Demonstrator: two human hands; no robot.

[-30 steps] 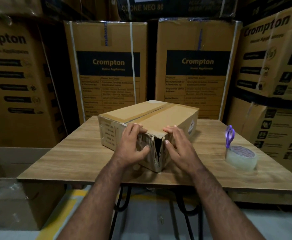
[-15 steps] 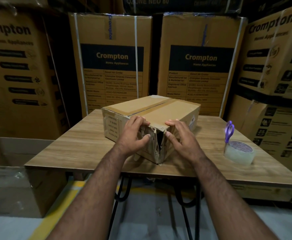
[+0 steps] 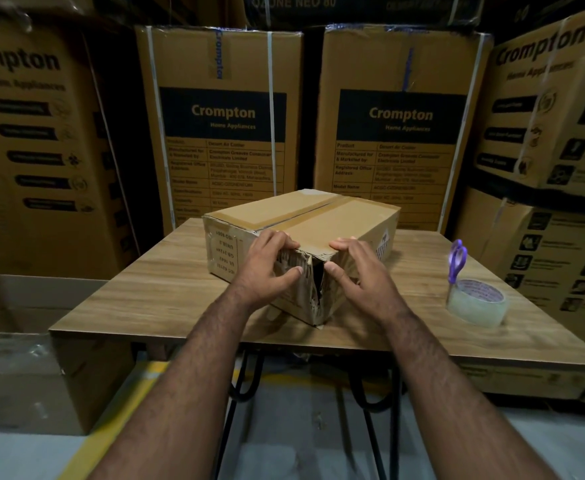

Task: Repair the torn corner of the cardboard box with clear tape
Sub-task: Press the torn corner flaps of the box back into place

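A brown cardboard box (image 3: 318, 216) sits on the wooden table (image 3: 166, 299), one corner turned toward me. That near corner is torn (image 3: 318, 289): a dark vertical gap runs down it with ragged edges. My left hand (image 3: 266, 268) grips the box's left face beside the tear, fingers over the top edge, thumb near the gap. My right hand (image 3: 360, 271) presses the right face the same way. A roll of clear tape (image 3: 476, 303) lies at the table's right side, apart from both hands.
Purple-handled scissors (image 3: 456, 259) stand inside the tape roll. Tall printed cartons (image 3: 221, 116) wall in the table at the back and on both sides. An open carton (image 3: 17, 341) stands on the floor at the left. Black table legs show below.
Both hands stay on the two sides of the torn corner. The view has moved slightly, with the box a little closer; the gap looks about the same.
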